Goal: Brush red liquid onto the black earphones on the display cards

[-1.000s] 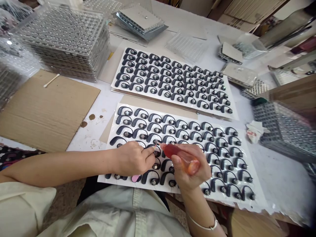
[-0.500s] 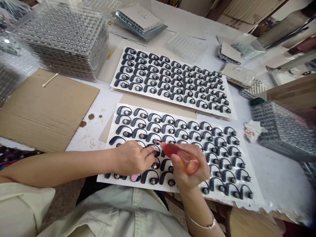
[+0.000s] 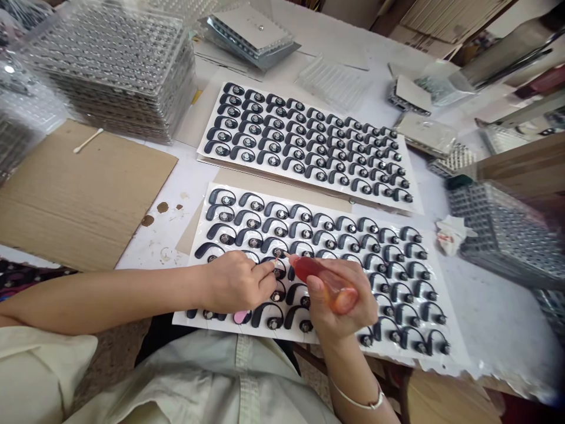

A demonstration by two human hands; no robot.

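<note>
My right hand (image 3: 344, 300) is wrapped round a squeeze bottle (image 3: 315, 274) of red-orange liquid. It lies tilted, its narrow tip pointing left to one of the small dark hook-shaped parts on the nearer white sheet (image 3: 457, 347). My left hand (image 3: 241, 282) rests over that sheet with its fingers pinched near the tip. A thin sliver shows at the fingertips, too small to name. Below this hand a pink piece (image 3: 241, 317) peeks out. Rows of the dark parts, each with a round silvery piece, cover the sheet; my hands hide some of them.
Behind lies a second white sheet (image 3: 417, 205) of the same parts. A cotton swab (image 3: 88, 141) rests on brown cardboard (image 3: 83, 206) at left. Clear trays (image 3: 115, 65) are stacked behind it, more trays (image 3: 507, 235) at right, beside a crumpled tissue (image 3: 454, 234).
The bottle and my right hand have shifted very slightly to the right. My left hand stays nearly where it was.
</note>
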